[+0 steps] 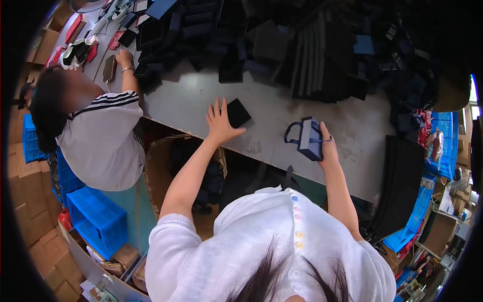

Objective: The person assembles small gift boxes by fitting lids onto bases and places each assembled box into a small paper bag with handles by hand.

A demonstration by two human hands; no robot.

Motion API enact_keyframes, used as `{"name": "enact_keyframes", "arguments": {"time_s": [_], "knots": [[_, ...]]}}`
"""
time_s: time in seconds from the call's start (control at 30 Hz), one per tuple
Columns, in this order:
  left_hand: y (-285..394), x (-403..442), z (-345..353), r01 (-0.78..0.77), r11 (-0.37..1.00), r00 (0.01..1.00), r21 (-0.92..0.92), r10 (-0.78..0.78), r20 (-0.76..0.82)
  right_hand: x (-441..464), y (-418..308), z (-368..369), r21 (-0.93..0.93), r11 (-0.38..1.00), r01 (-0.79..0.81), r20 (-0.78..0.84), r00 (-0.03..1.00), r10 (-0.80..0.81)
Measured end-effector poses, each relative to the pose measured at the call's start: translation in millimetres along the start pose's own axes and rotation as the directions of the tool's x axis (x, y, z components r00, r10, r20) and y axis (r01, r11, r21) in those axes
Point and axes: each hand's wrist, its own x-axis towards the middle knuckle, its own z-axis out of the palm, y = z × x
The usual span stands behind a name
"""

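Observation:
My right hand (pixel 329 150) is closed round the right side of a small navy gift box (pixel 311 146). The box has a paler grey-blue face and dark blue ribbon loops, one sticking out to the left. It is held tilted over the grey table (pixel 271 138). My left hand (pixel 220 123) has its fingers spread on the table. Right beside those fingers lies a flat black square piece (pixel 238 112); whether the fingertips touch it I cannot tell.
Dark boxes and a stack of black foam sheets (pixel 319 60) fill the table's far side. A co-worker (pixel 103 136) sits at the left, one hand near a phone (pixel 109 68). A blue crate (pixel 98 219) stands lower left, and an open carton (pixel 161 166) is under the table edge.

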Motion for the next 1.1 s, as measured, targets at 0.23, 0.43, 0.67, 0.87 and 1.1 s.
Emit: {"name": "enact_keyframes", "arguments": {"time_s": [0.23,0.43,0.67,0.87,1.1], "knots": [[51,-9,-25,-0.114,0.981,0.992,-0.155,0.105,-0.067,11,-8,-6,-0.364,0.898,0.246,-0.023,0.962,-0.272],[137,-38,-70,-0.424,0.852,0.862,-0.307,0.483,0.152,5,-12,5,-0.457,0.847,0.272,0.151,0.962,-0.228],[151,-43,-56,-0.463,0.875,0.822,-0.139,0.483,0.302,7,-8,-1,-0.434,0.836,0.337,0.194,0.941,-0.279],[144,-47,-38,-0.205,0.591,0.907,-0.780,0.415,0.076,15,-1,-14,-0.505,0.757,0.414,0.298,0.907,-0.297],[160,-67,-10,-0.147,0.669,0.987,-0.729,0.143,-0.068,-6,6,2,-0.409,0.646,0.645,0.739,0.649,-0.180]]}}
